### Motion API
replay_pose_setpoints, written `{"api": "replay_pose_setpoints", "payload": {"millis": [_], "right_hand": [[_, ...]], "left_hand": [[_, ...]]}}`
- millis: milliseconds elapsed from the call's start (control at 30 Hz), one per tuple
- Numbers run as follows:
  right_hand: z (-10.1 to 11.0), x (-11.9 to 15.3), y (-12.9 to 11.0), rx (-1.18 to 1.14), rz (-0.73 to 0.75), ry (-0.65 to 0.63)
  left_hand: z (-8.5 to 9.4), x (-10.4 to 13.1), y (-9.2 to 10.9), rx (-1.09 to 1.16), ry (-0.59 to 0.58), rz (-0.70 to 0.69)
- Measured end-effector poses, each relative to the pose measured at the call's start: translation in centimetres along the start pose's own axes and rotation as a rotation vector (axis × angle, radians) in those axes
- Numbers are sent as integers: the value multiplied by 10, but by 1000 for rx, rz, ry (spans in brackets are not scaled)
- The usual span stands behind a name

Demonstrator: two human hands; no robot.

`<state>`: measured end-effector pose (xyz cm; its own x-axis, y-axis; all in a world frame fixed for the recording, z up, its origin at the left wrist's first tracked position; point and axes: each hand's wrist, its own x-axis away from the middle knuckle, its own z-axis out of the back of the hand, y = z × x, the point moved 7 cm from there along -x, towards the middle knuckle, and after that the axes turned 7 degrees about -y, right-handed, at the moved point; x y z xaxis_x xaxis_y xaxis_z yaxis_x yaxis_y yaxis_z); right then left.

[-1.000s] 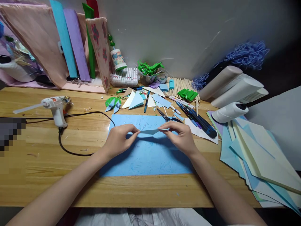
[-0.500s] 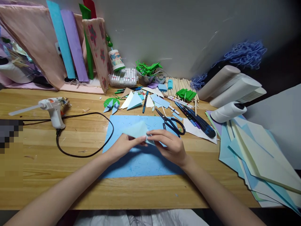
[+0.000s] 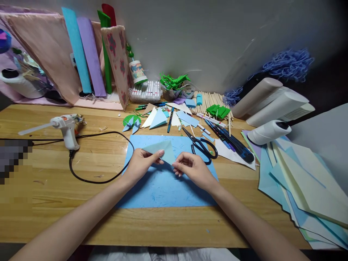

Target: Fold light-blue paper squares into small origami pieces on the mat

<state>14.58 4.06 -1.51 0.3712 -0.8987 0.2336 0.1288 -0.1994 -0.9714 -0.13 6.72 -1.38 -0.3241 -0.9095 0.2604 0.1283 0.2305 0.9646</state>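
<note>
A folded piece of pale green-blue paper (image 3: 167, 152) is held in the air above a blue sheet (image 3: 163, 192). My left hand (image 3: 144, 161) pinches its left side, thumb on top and fingers beneath. At the lower right corner, my right hand (image 3: 191, 167) grips the paper between thumb and fingertips, its other fingers curled. Black-handled scissors (image 3: 201, 145) lie just beyond my right hand, partly on the blue sheet, blades pointing away to the left.
A white glue gun (image 3: 67, 132) stands at left, its black cable looping to the sheet. Paper scraps (image 3: 159, 119), a blue pen (image 3: 170, 120) and a box of markers (image 3: 145, 91) lie behind. Stacked coloured paper (image 3: 312, 181) and white rolls (image 3: 268, 133) occupy the right side.
My right hand has slid down to the paper's lower right corner, its fingers more curled. My left hand keeps its pinch. The whole view has shifted slightly.
</note>
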Motion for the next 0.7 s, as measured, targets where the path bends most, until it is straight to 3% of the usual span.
{"api": "replay_pose_setpoints", "payload": {"millis": [100, 167, 300, 367, 500, 700], "right_hand": [[7, -1, -1, 8, -2, 25], [15, -1, -3, 3, 20, 76], [28, 0, -9, -16, 106, 211], [28, 0, -10, -9, 128, 208], [20, -2, -5, 1, 107, 148], [9, 0, 0, -51, 47, 159]], "left_hand": [[17, -4, 3, 22, 58, -5], [21, -6, 2, 39, 29, 24], [7, -5, -4, 45, -165, 107], [-3, -2, -4, 32, -228, 110], [-15, 3, -2, 30, -243, 76], [-22, 5, 0, 61, -244, -5]]}}
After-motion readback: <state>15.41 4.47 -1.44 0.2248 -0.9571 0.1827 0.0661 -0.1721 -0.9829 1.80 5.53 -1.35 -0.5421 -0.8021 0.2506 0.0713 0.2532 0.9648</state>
